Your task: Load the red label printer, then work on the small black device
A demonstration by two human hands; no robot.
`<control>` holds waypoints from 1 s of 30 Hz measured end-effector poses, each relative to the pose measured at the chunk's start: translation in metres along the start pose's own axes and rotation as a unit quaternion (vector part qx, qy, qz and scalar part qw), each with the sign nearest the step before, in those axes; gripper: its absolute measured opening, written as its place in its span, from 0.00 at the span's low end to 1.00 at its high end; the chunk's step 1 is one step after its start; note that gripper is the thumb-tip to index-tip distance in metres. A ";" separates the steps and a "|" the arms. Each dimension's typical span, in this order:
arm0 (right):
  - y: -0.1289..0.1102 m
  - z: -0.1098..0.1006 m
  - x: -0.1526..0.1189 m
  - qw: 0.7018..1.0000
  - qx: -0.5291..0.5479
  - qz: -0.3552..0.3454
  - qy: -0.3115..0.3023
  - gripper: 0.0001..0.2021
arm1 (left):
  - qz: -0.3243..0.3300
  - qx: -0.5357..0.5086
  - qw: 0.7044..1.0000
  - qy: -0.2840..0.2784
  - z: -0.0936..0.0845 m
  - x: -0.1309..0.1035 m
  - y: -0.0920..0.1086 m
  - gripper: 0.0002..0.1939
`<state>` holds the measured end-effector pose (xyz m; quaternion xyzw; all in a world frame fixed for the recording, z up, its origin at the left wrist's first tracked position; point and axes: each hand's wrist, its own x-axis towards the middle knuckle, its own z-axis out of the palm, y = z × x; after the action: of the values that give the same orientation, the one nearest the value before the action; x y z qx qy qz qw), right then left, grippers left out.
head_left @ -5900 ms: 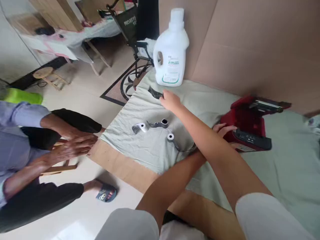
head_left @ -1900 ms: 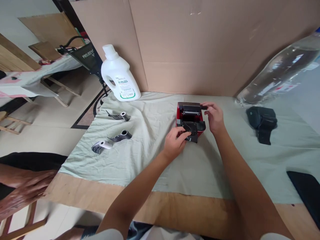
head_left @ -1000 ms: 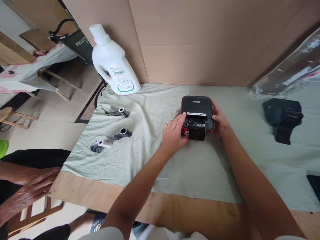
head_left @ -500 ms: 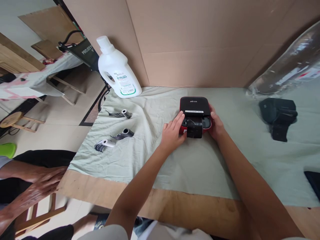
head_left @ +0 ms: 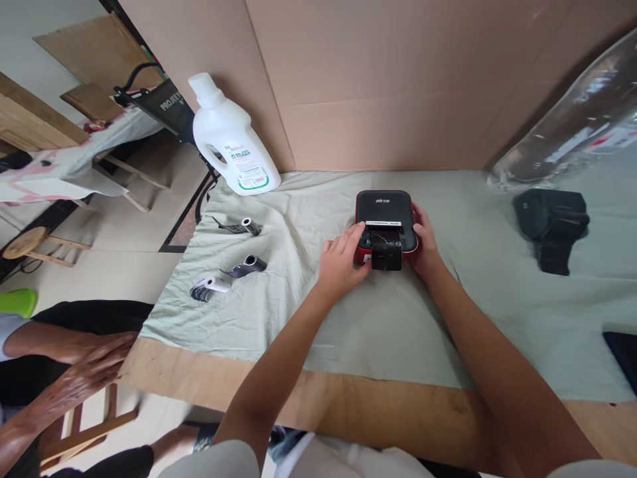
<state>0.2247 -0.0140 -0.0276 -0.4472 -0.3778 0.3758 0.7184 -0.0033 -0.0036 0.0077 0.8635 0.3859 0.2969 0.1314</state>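
Observation:
A small red-and-black label printer (head_left: 383,207) sits on the cloth in front of me, a dark strip of paper (head_left: 387,252) hanging out of its front. My left hand (head_left: 343,261) grips its left side, fingers on the top near the front and thumb low by the front edge. On the opposite side, my right hand (head_left: 424,242) is wrapped round the printer's right edge, and some of its fingers are hidden behind the body. A white label band crosses the top of the printer.
Several small paper rolls (head_left: 255,263) lie at the left of the cloth. Behind them stands a white detergent bottle (head_left: 236,143). To the right are a black device with a dark strip (head_left: 552,226) and a plastic-wrapped item (head_left: 572,126). Another person's hands (head_left: 94,358) rest at the left.
The printer's lid appears to sit lower and flatter than before. Both hands stay on its sides, with the right-hand fingers shifted slightly. The view has moved a little.

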 end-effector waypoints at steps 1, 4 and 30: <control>0.002 -0.001 0.000 1.000 0.006 0.008 0.008 0.36 | -0.006 -0.007 1.000 0.007 0.001 -0.001 -0.001 0.41; 0.005 -0.002 -0.002 0.999 0.021 0.029 0.026 0.42 | -0.048 -0.045 0.998 0.018 0.003 -0.001 -0.005 0.44; 0.006 0.003 -0.005 0.992 -0.018 0.016 0.127 0.33 | -0.078 -0.076 0.991 -0.072 -0.014 0.015 -0.025 0.40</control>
<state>0.2192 -0.0153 -0.0329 -0.5103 -0.2833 0.3206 0.7460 -0.0185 0.0241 0.0137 0.8375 0.4180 0.2509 0.2468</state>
